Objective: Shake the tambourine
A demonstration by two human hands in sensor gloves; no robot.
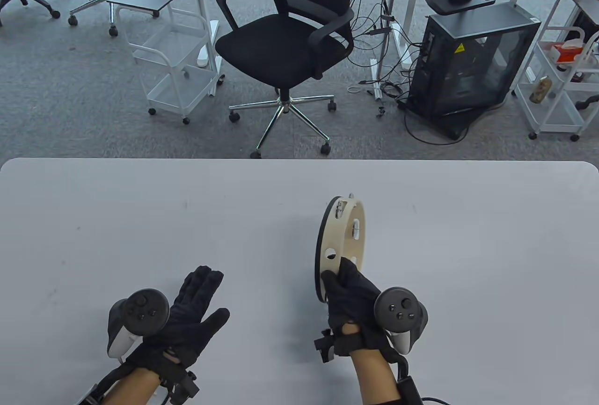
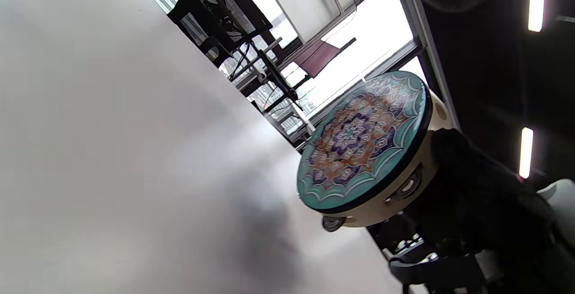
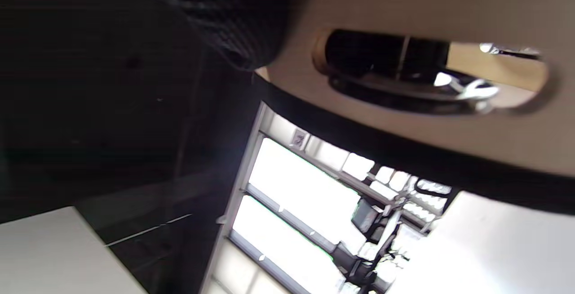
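The right hand (image 1: 353, 304) in its black sensor glove grips the near rim of the round tambourine with a cream wooden frame (image 1: 340, 246), fingers wrapped around it, holding it on edge above the pale grey table (image 1: 140, 217); its teal patterned drumhead (image 2: 361, 143) faces left. The left hand (image 1: 187, 320) rests flat on the table, fingers spread, holding nothing. Beyond the table's far edge, a black mesh office chair (image 1: 285, 44), white wire trolleys (image 1: 173, 63) and a dark computer tower (image 1: 472, 63) stand on grey carpet

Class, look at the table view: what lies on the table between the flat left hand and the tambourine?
Nothing: in the table view only bare table separates the left hand from the tambourine, gripped by the right hand.
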